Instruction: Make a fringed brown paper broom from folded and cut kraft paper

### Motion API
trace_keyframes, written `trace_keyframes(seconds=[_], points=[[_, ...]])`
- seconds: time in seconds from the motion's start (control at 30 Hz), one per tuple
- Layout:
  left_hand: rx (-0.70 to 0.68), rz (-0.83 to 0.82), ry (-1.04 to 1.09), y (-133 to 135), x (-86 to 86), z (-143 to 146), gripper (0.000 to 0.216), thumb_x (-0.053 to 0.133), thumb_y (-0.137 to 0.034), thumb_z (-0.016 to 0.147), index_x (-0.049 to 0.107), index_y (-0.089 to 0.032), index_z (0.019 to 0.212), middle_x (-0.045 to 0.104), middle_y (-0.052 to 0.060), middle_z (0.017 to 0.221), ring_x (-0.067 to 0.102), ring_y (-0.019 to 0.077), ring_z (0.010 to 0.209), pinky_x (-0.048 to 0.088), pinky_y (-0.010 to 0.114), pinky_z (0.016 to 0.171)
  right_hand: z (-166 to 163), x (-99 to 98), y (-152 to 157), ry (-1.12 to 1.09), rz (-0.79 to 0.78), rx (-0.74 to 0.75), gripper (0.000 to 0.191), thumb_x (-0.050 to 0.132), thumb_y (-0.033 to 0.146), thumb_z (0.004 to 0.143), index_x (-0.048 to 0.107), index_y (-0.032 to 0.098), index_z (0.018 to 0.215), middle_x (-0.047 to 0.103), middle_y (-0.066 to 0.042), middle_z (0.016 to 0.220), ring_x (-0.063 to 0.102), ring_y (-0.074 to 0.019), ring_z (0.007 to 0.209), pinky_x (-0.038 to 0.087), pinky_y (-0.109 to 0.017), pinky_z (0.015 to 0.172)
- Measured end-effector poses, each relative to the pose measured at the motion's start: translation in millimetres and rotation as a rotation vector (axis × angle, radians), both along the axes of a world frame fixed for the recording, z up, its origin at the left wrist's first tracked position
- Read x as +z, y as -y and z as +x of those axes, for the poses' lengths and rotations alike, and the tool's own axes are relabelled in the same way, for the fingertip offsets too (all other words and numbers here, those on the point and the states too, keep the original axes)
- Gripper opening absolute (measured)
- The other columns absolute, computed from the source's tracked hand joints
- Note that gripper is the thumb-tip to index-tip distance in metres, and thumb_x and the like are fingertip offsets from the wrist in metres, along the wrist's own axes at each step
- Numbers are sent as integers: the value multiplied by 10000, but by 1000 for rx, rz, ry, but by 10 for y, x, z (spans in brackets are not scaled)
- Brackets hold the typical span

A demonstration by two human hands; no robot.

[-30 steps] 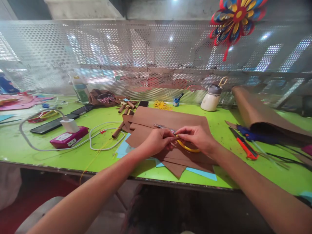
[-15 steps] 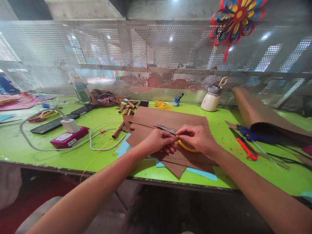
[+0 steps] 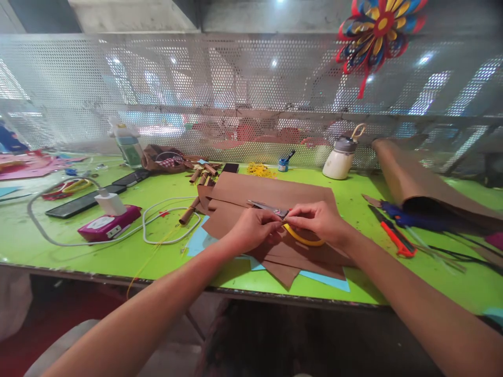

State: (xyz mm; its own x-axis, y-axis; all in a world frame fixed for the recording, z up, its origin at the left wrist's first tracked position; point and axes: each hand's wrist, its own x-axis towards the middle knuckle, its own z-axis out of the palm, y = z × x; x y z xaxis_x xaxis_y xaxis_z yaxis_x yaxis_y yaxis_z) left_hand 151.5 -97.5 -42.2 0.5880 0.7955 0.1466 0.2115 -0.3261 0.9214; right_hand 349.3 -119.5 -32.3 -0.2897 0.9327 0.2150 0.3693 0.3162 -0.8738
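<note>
Above a stack of brown paper sheets (image 3: 271,183), my left hand (image 3: 257,228) and my right hand (image 3: 316,222) meet fingertip to fingertip. Both are closed in a pinch. Whatever lies between the fingers is too small and too covered to name. Under them, on the paper, rest scissors (image 3: 304,238) with yellow handles; the blades point to the far left, and my hands partly hide the middle. Light blue paper (image 3: 326,279) sticks out from beneath the brown sheets. Left of the stack is a small rolled brown paper tube (image 3: 189,210), with more tubes behind it.
On the left are a purple power adapter (image 3: 108,224) with a white plug and cable, and a dark phone (image 3: 80,203). A red utility knife (image 3: 396,240), a blue glue gun (image 3: 408,215) and a large paper roll (image 3: 416,178) lie right. A white bottle (image 3: 338,158) stands behind.
My fingertips have drawn closer together, and the small yellow bit seen between them earlier is now hidden. The camera view has shifted slightly; the scissors and paper stay put.
</note>
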Motion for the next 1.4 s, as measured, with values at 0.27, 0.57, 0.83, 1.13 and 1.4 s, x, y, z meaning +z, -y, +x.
trace_keyframes(seconds=[0.27, 0.57, 0.83, 1.13, 1.4], points=[[71, 396, -181, 62, 84, -7, 228, 504, -308, 816, 667, -149, 837, 666, 31, 683, 586, 120, 614, 415, 196, 597, -20, -30, -3, -27, -40, -44, 318, 626, 432, 710, 675, 121, 755, 546, -1, 550, 441, -94, 499, 324, -226, 463], [12, 289, -176, 64, 96, -5, 245, 441, -334, 844, 591, -142, 818, 581, -6, 582, 511, 93, 512, 377, 185, 517, -97, 49, 30, 66, 136, 19, 268, 587, 385, 753, 680, 144, 825, 664, -50, 784, 566, -160, 718, 432, -265, 658], [-87, 3, -130, 72, 110, -10, 315, 457, -443, 820, 543, -140, 820, 578, -6, 549, 492, 77, 400, 348, 163, 404, -86, 5, 20, 69, 81, -75, 316, 583, 436, 741, 660, 131, 700, 541, 7, 520, 433, -94, 478, 312, -223, 449], [-131, -127, -169, 57, 115, -40, 328, 460, -474, 811, 500, -149, 816, 578, -11, 494, 466, 71, 332, 266, 141, 323, -10, 19, -14, -10, -92, -40, 322, 604, 443, 719, 601, 129, 654, 501, 19, 480, 394, -69, 417, 269, -203, 400], [-181, -147, -104, 74, 117, -37, 325, 449, -476, 822, 485, -154, 828, 587, -4, 506, 450, 67, 328, 276, 140, 315, -30, 59, 10, -13, -51, 59, 251, 641, 366, 703, 661, 122, 755, 625, -24, 645, 521, -104, 575, 376, -217, 527]])
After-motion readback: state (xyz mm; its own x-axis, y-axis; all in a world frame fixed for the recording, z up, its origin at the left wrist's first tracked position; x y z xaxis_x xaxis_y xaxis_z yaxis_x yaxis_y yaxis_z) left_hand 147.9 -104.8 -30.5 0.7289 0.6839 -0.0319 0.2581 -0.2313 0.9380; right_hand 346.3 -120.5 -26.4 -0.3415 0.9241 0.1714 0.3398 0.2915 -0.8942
